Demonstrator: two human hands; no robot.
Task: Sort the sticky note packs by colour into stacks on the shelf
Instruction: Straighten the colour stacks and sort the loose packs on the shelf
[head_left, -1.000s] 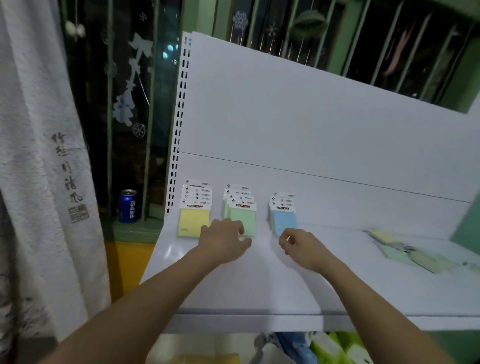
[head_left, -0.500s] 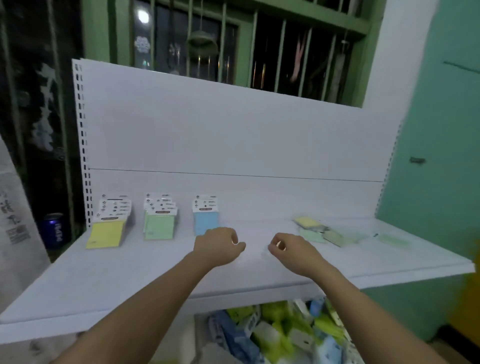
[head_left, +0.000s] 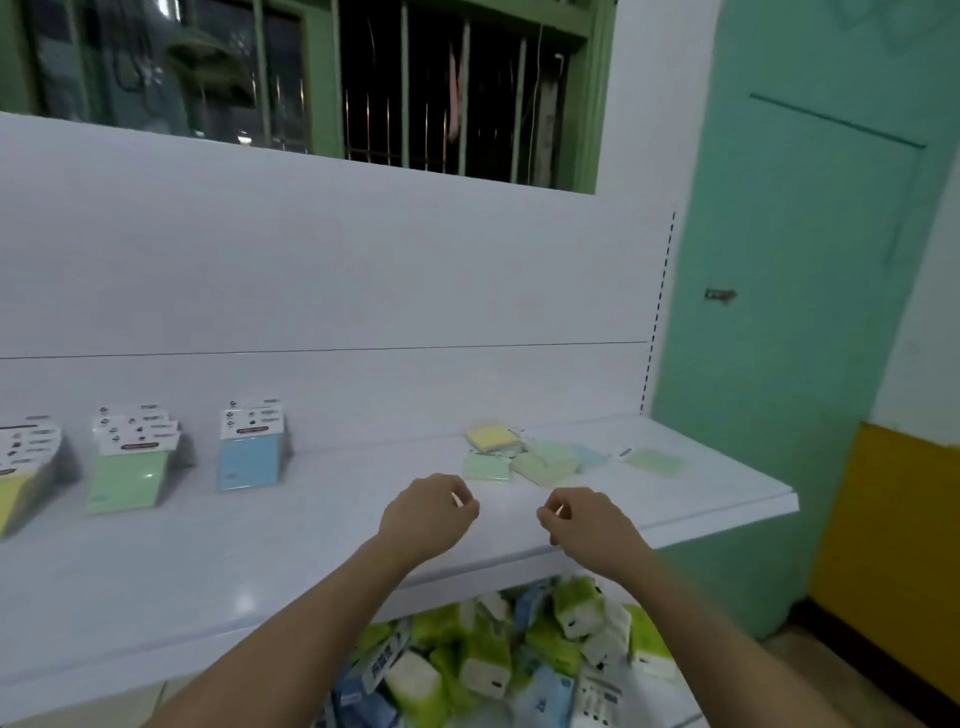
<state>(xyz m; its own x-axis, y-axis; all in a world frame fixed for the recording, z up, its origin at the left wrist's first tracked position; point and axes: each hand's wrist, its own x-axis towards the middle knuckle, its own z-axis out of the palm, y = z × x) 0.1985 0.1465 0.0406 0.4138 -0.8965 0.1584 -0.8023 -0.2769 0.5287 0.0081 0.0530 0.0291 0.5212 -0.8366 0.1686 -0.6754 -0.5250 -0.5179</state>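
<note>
White shelf (head_left: 727, 483) runs across mid-frame. At its left stand yellow (head_left: 21, 467), green (head_left: 132, 457) and blue stacks (head_left: 251, 447); loose sticky note packs (head_left: 540, 457) lie right of centre. Below them, both the left hand (head_left: 428, 514) and right hand (head_left: 587, 525) hover, fingers loosely curled, holding nothing.

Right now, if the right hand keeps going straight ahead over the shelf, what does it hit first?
Probably the loose pile of unsorted packs, likely a pale green pack at its near edge. The right hand holds nothing; bare shelf lies between. Depth is uncertain.
</note>
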